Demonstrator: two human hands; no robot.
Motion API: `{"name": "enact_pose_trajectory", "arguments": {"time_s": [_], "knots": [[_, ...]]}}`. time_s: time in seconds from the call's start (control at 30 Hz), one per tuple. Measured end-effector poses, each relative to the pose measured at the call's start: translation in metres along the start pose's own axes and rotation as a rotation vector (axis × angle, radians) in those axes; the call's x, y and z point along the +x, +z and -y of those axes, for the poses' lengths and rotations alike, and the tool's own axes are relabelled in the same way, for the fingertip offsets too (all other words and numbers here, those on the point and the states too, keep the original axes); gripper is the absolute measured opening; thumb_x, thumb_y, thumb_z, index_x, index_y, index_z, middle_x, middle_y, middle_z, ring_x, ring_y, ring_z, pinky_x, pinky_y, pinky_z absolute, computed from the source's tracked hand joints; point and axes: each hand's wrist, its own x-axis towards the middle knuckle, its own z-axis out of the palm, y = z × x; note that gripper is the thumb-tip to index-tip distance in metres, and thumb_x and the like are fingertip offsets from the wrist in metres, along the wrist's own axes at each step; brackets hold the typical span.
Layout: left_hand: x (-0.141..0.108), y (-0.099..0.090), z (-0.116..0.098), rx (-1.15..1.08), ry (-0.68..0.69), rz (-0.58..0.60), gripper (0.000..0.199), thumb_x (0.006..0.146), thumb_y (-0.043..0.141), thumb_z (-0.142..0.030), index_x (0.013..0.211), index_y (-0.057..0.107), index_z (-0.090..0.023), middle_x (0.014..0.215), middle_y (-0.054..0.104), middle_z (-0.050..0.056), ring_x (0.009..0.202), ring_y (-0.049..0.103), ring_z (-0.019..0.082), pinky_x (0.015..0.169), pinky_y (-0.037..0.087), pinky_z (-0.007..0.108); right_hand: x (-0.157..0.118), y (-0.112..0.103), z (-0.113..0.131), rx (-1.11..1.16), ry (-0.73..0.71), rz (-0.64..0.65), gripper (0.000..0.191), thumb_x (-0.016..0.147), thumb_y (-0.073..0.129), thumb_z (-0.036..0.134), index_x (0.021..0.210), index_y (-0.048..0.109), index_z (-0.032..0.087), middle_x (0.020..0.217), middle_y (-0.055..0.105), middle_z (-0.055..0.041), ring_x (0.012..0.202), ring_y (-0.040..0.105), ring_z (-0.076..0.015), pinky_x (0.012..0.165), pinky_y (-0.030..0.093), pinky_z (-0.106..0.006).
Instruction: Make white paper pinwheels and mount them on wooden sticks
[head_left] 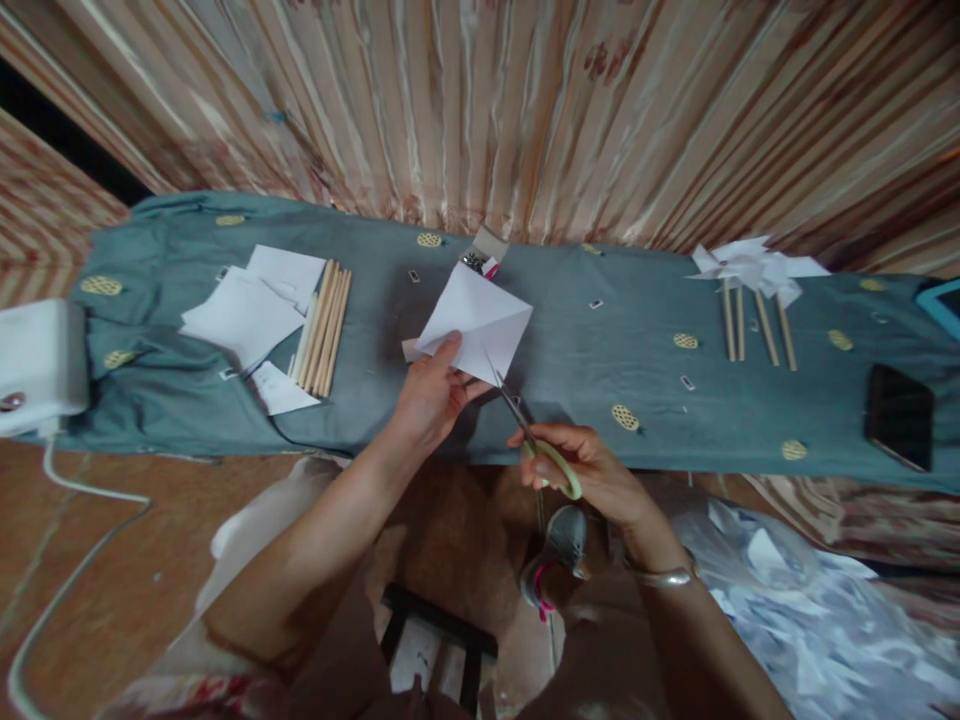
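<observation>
1. Right of the stick bundle (321, 335), you hold the white paper square (484, 305) above the cloth, with the scissors (516, 406) at its near edge.
2. Your left hand (433, 395), on the side nearer the bundle, pinches the sheet, thumb on top and fingers beneath. Grip it flat and firm so it doesn't buckle under the cut.
3. Your right hand (574, 465), farther from the bundle, is curled around the scissor handles; how wide the blades part is hard to tell.
4. Line the blades up with the faint crease, take short snips, and watch the tips so the slit doesn't run too far.
5. Your left forearm slants forward and inward; your right wrist bends so the blades angle away from you, toward the bundle's side. Turn the paper rather than twisting that wrist, and mind the left fingertips underneath.
</observation>
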Motion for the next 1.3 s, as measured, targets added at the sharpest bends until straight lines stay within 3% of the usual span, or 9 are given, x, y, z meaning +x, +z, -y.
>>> {"name": "enact_pose_trajectory", "arguments": {"time_s": [0.17, 0.37, 0.47, 0.77, 0.83, 0.97, 1.03, 1.17, 1.3], "knots": [[0.002, -0.001, -0.003, 0.043, 0.029, -0.015, 0.015, 0.078, 0.068, -0.024, 0.089, 0.061, -0.018, 0.084, 0.071, 0.002, 0.085, 0.069, 0.019, 0.087, 0.055, 0.039, -0.013, -0.017, 0.011, -0.027, -0.04, -0.003, 0.047, 0.065, 0.081, 0.053, 0.095, 0.073, 0.018, 0.065, 0.068, -0.0002, 0.055, 0.057, -0.0089, 0.052, 0.046, -0.021], [0.0, -0.003, 0.012, 0.239, -0.022, 0.06, 0.02, 0.066, 0.073, -0.028, 0.078, 0.066, -0.014, 0.074, 0.071, 0.005, 0.078, 0.069, 0.021, 0.075, 0.054, 0.032, -0.007, -0.033, 0.013, -0.011, -0.346, -0.506, 0.041, 0.06, 0.086, 0.045, 0.093, 0.072, 0.024, 0.07, 0.071, 0.0019, 0.058, 0.059, -0.0091, 0.054, 0.047, -0.021], [-0.002, -0.005, 0.021, 0.392, -0.06, 0.108, 0.025, 0.061, 0.076, -0.034, 0.073, 0.07, -0.012, 0.073, 0.073, 0.006, 0.071, 0.067, 0.02, 0.069, 0.052, 0.03, -0.002, -0.037, 0.013, -0.053, -0.407, -0.639, 0.04, 0.058, 0.088, 0.037, 0.092, 0.072, 0.025, 0.075, 0.071, 0.0027, 0.065, 0.062, -0.0102, 0.06, 0.05, -0.023], [-0.007, -0.009, 0.025, 0.689, -0.156, 0.276, 0.029, 0.06, 0.077, -0.041, 0.063, 0.071, -0.013, 0.062, 0.07, 0.004, 0.056, 0.059, 0.016, 0.057, 0.042, 0.026, 0.007, -0.024, 0.015, -0.017, -0.337, -0.537, 0.04, 0.047, 0.09, 0.029, 0.081, 0.068, 0.022, 0.061, 0.06, 0.0093, 0.053, 0.05, -0.006, 0.051, 0.041, -0.019], [-0.007, -0.007, 0.025, 0.632, -0.178, 0.269, 0.033, 0.062, 0.077, -0.045, 0.067, 0.071, -0.013, 0.065, 0.07, 0.005, 0.061, 0.062, 0.017, 0.061, 0.046, 0.027, 0.01, -0.023, 0.014, 0.013, -0.337, -0.556, 0.041, 0.046, 0.089, 0.03, 0.08, 0.067, 0.022, 0.058, 0.058, 0.01, 0.051, 0.046, -0.0054, 0.049, 0.039, -0.019], [-0.012, -0.002, 0.029, 0.339, -0.191, 0.349, 0.055, 0.068, 0.071, -0.06, 0.098, 0.07, -0.014, 0.096, 0.074, 0.011, 0.091, 0.067, 0.027, 0.079, 0.054, 0.039, 0.017, -0.021, 0.012, 0.075, -0.418, -0.726, 0.043, 0.048, 0.087, 0.036, 0.081, 0.064, 0.023, 0.06, 0.059, 0.0094, 0.053, 0.048, -0.0071, 0.052, 0.042, -0.021], [-0.016, 0.0, 0.034, 0.302, -0.175, 0.374, 0.055, 0.065, 0.076, -0.058, 0.097, 0.07, -0.015, 0.098, 0.073, 0.011, 0.094, 0.066, 0.027, 0.082, 0.055, 0.041, 0.021, -0.019, 0.011, 0.106, -0.449, -0.792, 0.043, 0.049, 0.086, 0.038, 0.082, 0.062, 0.023, 0.063, 0.06, 0.0086, 0.057, 0.052, -0.0084, 0.056, 0.044, -0.022], [-0.021, 0.004, 0.044, 0.409, -0.118, 0.259, 0.04, 0.054, 0.088, -0.042, 0.073, 0.07, -0.012, 0.076, 0.071, 0.006, 0.074, 0.065, 0.018, 0.076, 0.056, 0.033, 0.027, -0.011, 0.008, 0.101, -0.435, -0.803, 0.042, 0.054, 0.083, 0.04, 0.086, 0.06, 0.025, 0.069, 0.064, 0.0072, 0.062, 0.056, -0.0102, 0.061, 0.047, -0.024], [-0.021, 0.006, 0.045, 0.389, -0.067, 0.121, 0.039, 0.051, 0.089, -0.032, 0.079, 0.072, -0.012, 0.078, 0.072, 0.005, 0.068, 0.064, 0.016, 0.065, 0.054, 0.028, 0.029, -0.003, 0.006, 0.11, -0.406, -0.771, 0.044, 0.055, 0.081, 0.041, 0.09, 0.061, 0.024, 0.075, 0.068, 0.0046, 0.065, 0.058, -0.0121, 0.063, 0.049, -0.026]]}}
